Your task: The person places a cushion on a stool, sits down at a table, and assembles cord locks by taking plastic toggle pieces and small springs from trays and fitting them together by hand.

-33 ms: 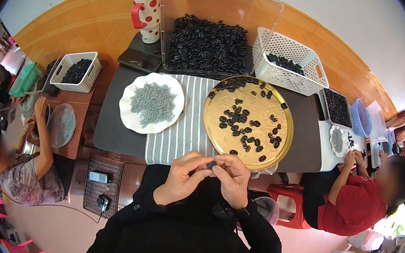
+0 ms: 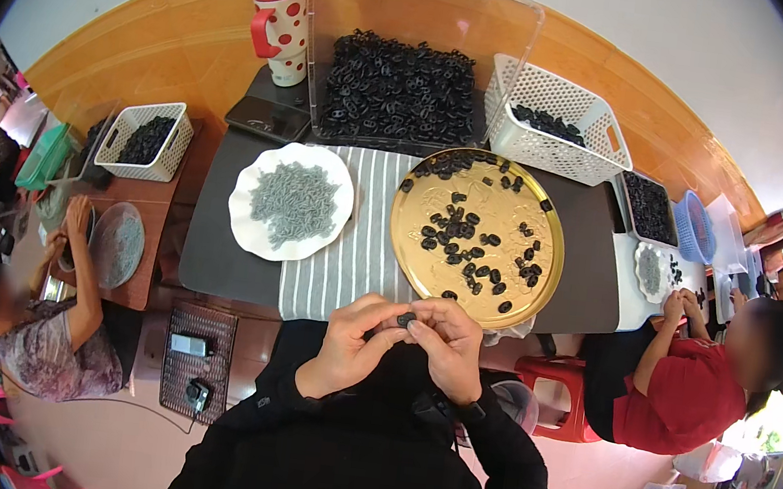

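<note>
In front of my body, just off the table's near edge, both hands meet around one small black oval plastic piece (image 2: 405, 320). My left hand (image 2: 353, 342) pinches it from the left between thumb and fingers. From the other side, my right hand (image 2: 447, 347) grips it with thumb and bent fingers. Part of the piece is hidden by the fingertips. Just beyond my hands is a round gold tray (image 2: 532, 212) with black oval pieces scattered over it. A scalloped white plate (image 2: 241, 225) heaped with small grey pieces (image 2: 295, 203) stands to its left.
A striped cloth (image 2: 310, 284) lies under the plate and tray. Behind stand a clear bin (image 2: 429, 2) of black pieces, a white basket (image 2: 556, 157), a spotted tumbler (image 2: 285, 34) and a dark phone (image 2: 269, 118). People work at left (image 2: 62, 342) and right (image 2: 692, 400).
</note>
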The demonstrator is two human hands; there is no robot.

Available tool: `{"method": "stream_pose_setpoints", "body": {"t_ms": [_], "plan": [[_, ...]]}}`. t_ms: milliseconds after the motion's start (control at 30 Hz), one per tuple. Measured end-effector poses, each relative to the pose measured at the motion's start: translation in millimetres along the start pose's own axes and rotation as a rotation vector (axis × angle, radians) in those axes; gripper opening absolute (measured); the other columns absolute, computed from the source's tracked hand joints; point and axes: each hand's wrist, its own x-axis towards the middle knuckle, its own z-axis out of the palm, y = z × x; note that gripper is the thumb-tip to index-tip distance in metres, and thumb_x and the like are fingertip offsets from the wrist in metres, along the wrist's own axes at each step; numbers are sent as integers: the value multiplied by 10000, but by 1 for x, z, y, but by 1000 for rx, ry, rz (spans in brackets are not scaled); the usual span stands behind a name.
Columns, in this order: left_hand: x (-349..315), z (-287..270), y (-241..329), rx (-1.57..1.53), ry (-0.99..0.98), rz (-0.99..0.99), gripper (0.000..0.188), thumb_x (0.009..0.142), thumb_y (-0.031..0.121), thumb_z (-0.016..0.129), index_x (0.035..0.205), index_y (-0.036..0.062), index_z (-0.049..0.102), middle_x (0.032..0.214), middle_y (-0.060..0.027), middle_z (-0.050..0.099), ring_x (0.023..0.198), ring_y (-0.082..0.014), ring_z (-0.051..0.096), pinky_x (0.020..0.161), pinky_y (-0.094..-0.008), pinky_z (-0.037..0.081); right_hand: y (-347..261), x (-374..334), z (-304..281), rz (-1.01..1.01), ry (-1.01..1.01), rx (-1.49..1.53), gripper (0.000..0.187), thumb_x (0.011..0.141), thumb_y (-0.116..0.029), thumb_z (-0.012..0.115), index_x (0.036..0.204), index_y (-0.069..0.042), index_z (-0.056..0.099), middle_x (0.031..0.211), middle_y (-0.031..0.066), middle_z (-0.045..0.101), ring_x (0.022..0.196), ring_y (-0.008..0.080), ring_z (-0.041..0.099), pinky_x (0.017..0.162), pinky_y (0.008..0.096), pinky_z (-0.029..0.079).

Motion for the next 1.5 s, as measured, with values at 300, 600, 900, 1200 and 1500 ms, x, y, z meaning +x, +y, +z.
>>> {"method": "stream_pose_setpoints", "body": {"t_ms": [300,600,900,1200,1500], "plan": [[0,-15,-2,4,59,-128,335,823,4,665,1154,-19,622,852,-80,627,677,-114,565,601,-231,445,-110,142,-72,-139,-1,-532,66,838,-17,594,877,-18,647,774,30,634,680,94,587,630,218,466],[-10,-35,-4,3,103,-205,261,845,3,649,1104,-26,640,853,-67,621,713,-104,574,638,-227,454,-78,163,-81,222,-259,-635,140,748,-6,661,885,25,654,752,41,648,633,94,595,575,232,479],[-6,-41,-10,8,49,-269,227,857,1,644,1082,-28,652,852,-54,613,734,-93,578,659,-222,462,-41,131,-73,-204,-362,-1443,89,791,-95,623,835,-27,659,823,189,608,787,374,612,702,446,482],[10,-29,2,120,-47,-186,207,834,23,649,1028,-50,646,784,-94,593,681,-143,563,608,-257,450,-36,144,-93,-292,-345,-1584,226,704,-86,652,924,-32,654,861,229,615,843,393,616,755,467,498],[-7,-31,-19,7,41,-263,187,827,-4,658,1004,-65,660,806,-46,587,716,-97,546,642,-226,446,-26,138,-79,-180,-332,-1583,202,717,-144,714,880,-43,651,880,184,628,893,381,617,739,469,506]]}}
